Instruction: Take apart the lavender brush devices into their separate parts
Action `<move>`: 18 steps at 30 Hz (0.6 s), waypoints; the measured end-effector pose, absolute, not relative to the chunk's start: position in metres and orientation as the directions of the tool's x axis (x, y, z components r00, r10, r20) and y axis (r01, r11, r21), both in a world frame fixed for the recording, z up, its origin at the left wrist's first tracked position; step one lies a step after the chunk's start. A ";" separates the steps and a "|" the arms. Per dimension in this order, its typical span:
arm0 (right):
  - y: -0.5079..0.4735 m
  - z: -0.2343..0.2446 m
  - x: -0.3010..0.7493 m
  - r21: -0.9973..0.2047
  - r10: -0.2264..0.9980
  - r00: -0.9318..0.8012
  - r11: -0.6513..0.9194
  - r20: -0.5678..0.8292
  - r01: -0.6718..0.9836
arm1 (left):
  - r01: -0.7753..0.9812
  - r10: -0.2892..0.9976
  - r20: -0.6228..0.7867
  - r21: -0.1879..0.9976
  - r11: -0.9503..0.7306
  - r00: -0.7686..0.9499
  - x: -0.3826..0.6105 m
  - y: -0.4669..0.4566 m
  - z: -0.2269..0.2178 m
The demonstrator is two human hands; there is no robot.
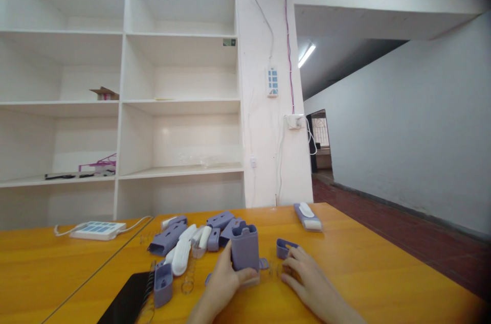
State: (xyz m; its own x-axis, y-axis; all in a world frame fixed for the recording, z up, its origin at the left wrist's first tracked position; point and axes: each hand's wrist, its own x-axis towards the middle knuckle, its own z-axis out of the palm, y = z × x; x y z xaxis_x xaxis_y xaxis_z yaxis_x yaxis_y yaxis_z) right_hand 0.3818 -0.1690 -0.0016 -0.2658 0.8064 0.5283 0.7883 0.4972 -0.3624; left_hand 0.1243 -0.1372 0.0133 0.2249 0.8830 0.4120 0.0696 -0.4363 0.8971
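My left hand (226, 275) is wrapped round a purple plastic housing (245, 247), which stands upright with its notched end up and a clear part at its base. To its right, my right hand (305, 275) has its fingers curled at the tabletop, closed about a small clear piece (280, 270) that is hard to make out. Just beyond those fingers lies a purple ring-shaped part (284, 248). A small purple piece (263, 263) rests between the hands. Left of my left hand are a wire spring (187, 284) and an open purple cap (163, 285).
Several purple housings (167, 238) and white curved parts (181, 256) are heaped at left. A black spiral notebook (128, 298) lies at the near left. A purple-and-white unit (308, 217) sits at the far right edge, and a white power strip (98, 230) at the far left.
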 end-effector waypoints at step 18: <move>-0.157 -0.016 0.397 -0.567 0.829 -0.084 0.448 0.553 0.691 | 0.583 0.268 0.935 0.087 -0.808 0.232 0.113 -0.158 0.029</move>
State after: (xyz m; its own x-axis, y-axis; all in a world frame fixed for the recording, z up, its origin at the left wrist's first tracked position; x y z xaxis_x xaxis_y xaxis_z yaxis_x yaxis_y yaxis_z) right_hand 0.3971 -0.1575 -0.0159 -0.0842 0.8292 0.5526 0.6912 0.4481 -0.5670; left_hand 0.1127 -0.1580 0.0291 0.2317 0.2683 0.9351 0.5828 -0.8079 0.0874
